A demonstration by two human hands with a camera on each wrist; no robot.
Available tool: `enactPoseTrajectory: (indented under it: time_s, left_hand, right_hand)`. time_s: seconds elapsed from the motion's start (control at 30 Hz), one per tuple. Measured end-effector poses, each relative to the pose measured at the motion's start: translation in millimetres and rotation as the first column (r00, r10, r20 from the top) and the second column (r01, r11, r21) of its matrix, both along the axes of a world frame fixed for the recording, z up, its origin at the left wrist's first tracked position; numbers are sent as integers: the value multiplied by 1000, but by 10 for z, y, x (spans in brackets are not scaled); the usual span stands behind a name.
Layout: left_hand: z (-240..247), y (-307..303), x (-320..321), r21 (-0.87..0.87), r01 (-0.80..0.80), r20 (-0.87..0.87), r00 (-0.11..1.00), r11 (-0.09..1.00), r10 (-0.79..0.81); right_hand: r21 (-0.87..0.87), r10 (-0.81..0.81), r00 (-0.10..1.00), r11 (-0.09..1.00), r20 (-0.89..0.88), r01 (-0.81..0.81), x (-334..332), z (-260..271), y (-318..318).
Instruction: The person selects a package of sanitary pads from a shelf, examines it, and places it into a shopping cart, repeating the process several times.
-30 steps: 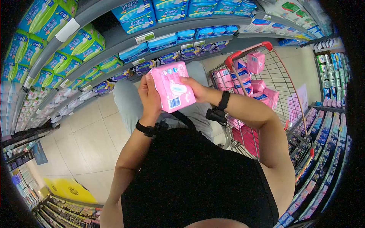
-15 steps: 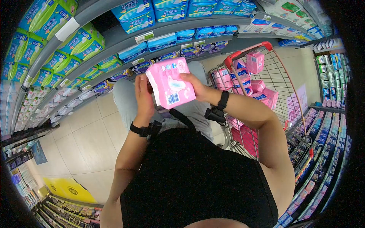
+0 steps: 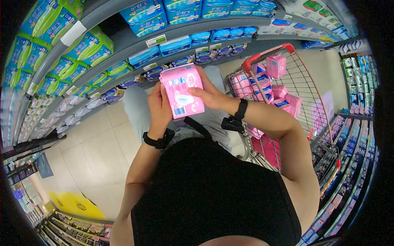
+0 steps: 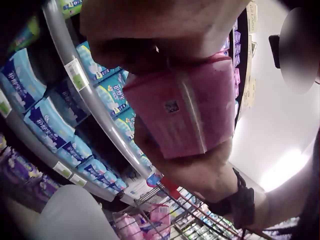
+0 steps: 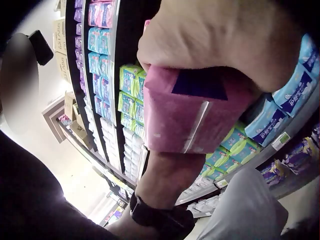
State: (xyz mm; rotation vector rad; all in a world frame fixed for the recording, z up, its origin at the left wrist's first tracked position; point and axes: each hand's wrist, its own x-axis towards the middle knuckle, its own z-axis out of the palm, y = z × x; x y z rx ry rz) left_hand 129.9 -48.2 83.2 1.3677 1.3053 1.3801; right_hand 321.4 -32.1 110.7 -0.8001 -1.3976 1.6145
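A pink pack of sanitary pads is held in front of the lap, its printed face with a barcode turned up. My left hand grips its left side, with the thumb along the edge. On the opposite side my right hand holds it, thumb lying across the printed face and the other fingers hidden underneath. A side of the pack with a pale seam and a small square code shows between both hands in the left wrist view. In the right wrist view, the pack shows a dark blue patch near its upper edge.
A shopping cart with a red handle stands close on the right, holding several similar pink packs. Ahead, shelves carry blue packs and green packs. Tiled floor lies to the left.
The left hand, loosened from the pack half a second ago, has come back against its left side. The pack has turned slightly, and the right thumb has slid further across its face.
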Motion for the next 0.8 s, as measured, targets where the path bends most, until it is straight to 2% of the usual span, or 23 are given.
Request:
enactPoseTrajectory:
  time_s: [0.23, 0.37, 0.63, 0.8]
  left_hand:
    - [-48, -3, -52, -14, -63, 3, 998, 998, 63]
    - [86, -26, -32, -49, -54, 133, 989, 997, 60]
    - [-40, -75, -72, -109, -71, 336, 936, 991, 104]
    - [-37, -56, -145, -76, -47, 277, 959, 996, 66]
  right_hand:
    - [-7, 24, 998, 1000, 52, -23, -22, 18, 35]
    - [-8, 42, 990, 999, 135, -41, -9, -61, 88]
    - [-127, 35, 997, 992, 72, -26, -30, 74, 82]
    - [-98, 32, 999, 995, 15, -30, -44, 41, 125]
